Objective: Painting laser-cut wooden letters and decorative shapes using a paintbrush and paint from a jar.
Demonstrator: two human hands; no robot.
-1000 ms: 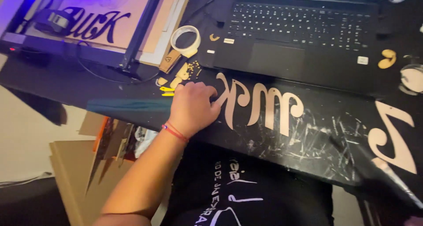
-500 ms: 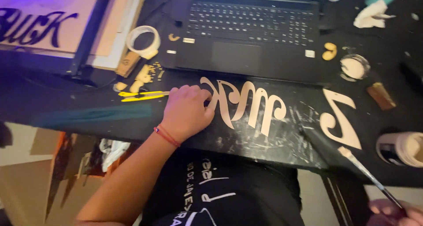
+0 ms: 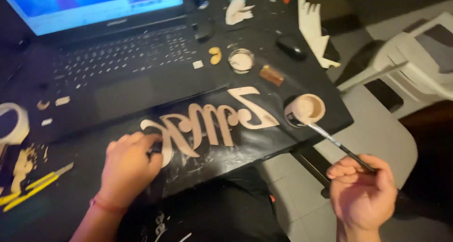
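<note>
The left hand [image 3: 128, 166] lies flat, fingers bent, pinning the wooden letters [image 3: 198, 128] just beyond its fingertips. The right hand [image 3: 362, 195] pinches a brush [image 3: 337, 145], tip at the paint cup [image 3: 305, 109] (close to the table [image 3: 330, 86] edge); a nudge could topple it.

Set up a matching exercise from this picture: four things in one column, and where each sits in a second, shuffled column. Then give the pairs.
Things:
1. left hand
2. paintbrush
3. paint cup
4. laptop

Places:
A. at the table's right edge, beside the last cutout letter
B. at the back of the black table, screen lit
C. pressed on the left end of the wooden cutout letters
D. held in the right hand, tip at the cup's rim

Pairs: 1-C, 2-D, 3-A, 4-B
</note>
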